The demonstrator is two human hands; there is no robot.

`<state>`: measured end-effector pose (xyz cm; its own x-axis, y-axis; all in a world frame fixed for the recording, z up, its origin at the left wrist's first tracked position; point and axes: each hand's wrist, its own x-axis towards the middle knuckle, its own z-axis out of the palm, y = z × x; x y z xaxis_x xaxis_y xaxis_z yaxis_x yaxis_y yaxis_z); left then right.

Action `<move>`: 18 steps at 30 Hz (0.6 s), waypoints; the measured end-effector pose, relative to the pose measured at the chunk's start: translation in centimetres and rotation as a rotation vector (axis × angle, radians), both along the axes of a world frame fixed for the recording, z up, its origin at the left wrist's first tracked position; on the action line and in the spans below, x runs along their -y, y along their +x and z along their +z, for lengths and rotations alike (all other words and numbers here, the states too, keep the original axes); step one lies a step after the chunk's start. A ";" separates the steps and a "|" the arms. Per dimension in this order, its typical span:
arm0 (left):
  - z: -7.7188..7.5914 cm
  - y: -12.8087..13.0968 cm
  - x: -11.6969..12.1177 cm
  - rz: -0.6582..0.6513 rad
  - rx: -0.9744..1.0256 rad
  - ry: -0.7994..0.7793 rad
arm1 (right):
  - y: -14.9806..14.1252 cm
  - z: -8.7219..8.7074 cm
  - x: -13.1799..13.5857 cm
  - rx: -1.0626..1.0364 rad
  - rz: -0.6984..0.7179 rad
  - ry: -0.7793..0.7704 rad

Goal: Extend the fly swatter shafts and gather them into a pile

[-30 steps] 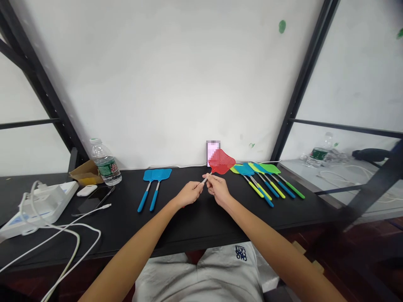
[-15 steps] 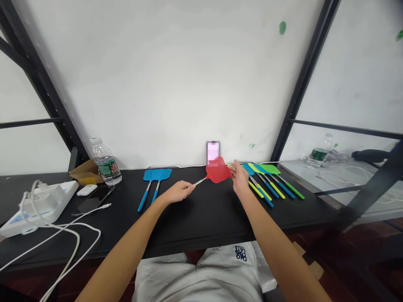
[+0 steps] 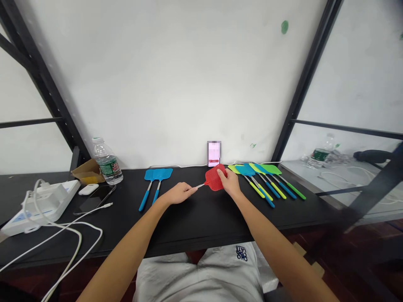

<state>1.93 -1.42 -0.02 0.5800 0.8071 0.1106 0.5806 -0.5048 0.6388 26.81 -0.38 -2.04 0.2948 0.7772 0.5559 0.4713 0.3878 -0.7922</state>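
Between my hands, above the black table (image 3: 189,226), is a red fly swatter (image 3: 214,178). My left hand (image 3: 180,193) is closed round its thin metal shaft; the handle is hidden in the fist. With the thumb on top, my right hand (image 3: 229,181) grips the right edge of the red swatter head. To the left lie two blue fly swatters (image 3: 159,174), heads overlapping. Several blue, yellow and green fly swatters (image 3: 271,169) are fanned out on the right, handles toward me.
A lit phone (image 3: 214,153) leans on the white wall. At the left stand a water bottle (image 3: 108,163), a cardboard box (image 3: 88,172), a white case (image 3: 88,189), a dark phone (image 3: 94,200) and a power strip (image 3: 59,205) with white cables. Black metal posts (image 3: 305,84) frame both sides.
My right hand has moved left and slightly down, its thumb now lying over the red swatter head. The red head has tilted and dropped a little, uncovering more of the lit phone.
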 end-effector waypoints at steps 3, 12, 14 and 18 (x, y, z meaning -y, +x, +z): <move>0.0 0.0 0.0 0.025 0.006 -0.009 | -0.4 -0.1 0.2 0.029 -0.001 -0.021; 0.0 -0.1 -0.9 0.096 0.318 -0.219 | 1.6 0.3 -0.9 0.119 -0.203 -0.013; 0.2 -0.8 -1.5 0.205 0.381 -0.144 | 3.3 0.4 -1.1 0.232 -0.344 -0.130; 0.7 -2.9 -2.7 0.470 0.262 0.108 | 6.4 0.2 -0.8 0.476 -0.503 -0.350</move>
